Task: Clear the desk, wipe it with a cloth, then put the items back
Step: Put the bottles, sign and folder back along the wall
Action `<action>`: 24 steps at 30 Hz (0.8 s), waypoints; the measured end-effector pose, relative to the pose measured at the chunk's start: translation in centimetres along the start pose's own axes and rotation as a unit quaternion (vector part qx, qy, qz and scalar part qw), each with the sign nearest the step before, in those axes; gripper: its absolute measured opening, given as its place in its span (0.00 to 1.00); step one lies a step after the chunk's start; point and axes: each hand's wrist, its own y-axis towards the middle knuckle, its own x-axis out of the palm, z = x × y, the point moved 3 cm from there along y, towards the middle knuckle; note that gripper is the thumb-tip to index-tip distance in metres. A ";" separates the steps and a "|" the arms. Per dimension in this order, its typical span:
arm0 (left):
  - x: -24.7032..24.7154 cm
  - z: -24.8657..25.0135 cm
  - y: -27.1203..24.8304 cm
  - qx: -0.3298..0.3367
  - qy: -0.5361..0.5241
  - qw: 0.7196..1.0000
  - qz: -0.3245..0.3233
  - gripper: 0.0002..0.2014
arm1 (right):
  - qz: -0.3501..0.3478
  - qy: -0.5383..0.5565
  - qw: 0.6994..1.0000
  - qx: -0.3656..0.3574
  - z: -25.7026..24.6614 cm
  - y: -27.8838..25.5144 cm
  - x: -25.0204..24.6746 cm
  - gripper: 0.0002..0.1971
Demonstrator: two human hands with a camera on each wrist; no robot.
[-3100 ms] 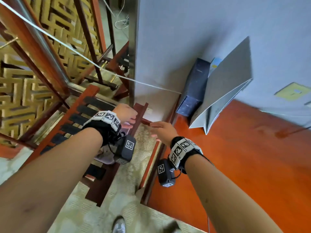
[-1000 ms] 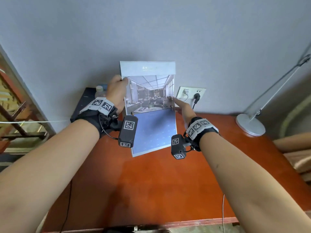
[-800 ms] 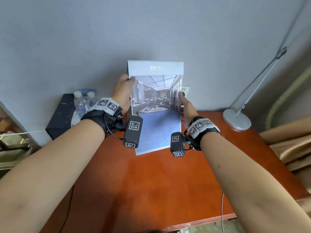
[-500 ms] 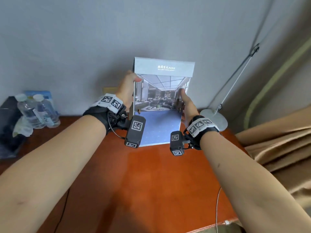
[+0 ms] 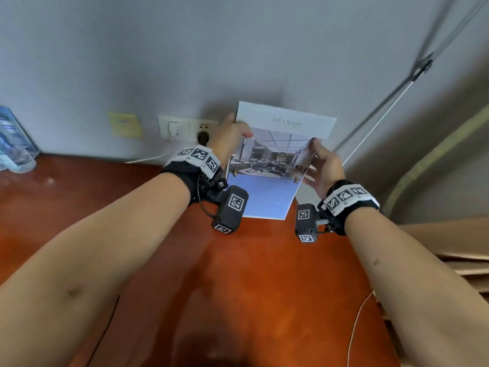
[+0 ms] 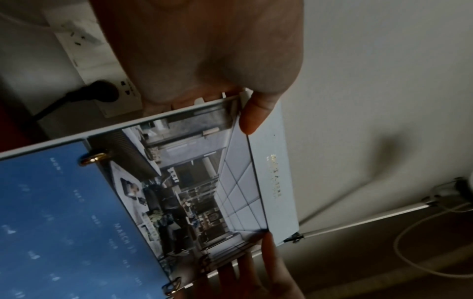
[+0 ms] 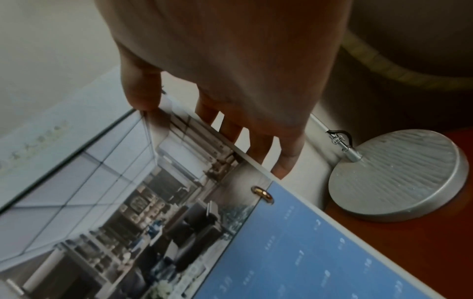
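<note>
Calendar (image 5: 275, 165) now further right along desk (image 5: 238, 287), near lamp base (image 7: 399, 174); left hand (image 5: 230, 139) and right hand (image 5: 324, 166) pinch its side edges. Set down level, clear of wall socket (image 5: 201, 128).

One desk calendar (image 5: 275, 165), two hands, one lamp base (image 7: 399, 178), two water bottles (image 5: 13, 144), one desk (image 5: 238, 287).

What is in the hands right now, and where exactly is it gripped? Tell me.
A desk calendar, held by both side edges of its upper photo page: the left hand pinches the left edge, and the right hand pinches the right edge.
</note>
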 end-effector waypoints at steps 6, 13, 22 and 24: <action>3.3 -2.4 2.8 -0.030 0.023 0.999 0.018 0.31 | -0.005 0.016 1.000 0.015 0.6 4.6 -3.1 0.14; 4.9 -4.9 5.8 -0.044 0.017 0.999 0.018 0.32 | -0.018 0.029 0.999 0.031 1.9 8.3 -4.4 0.13; 5.2 -5.8 8.1 -0.028 0.014 0.999 0.032 0.32 | -0.020 0.028 0.999 0.017 2.1 11.2 -4.4 0.13; 5.3 -5.8 8.6 -0.034 0.025 0.999 0.030 0.32 | -0.019 0.018 1.000 0.016 2.0 11.7 -4.4 0.13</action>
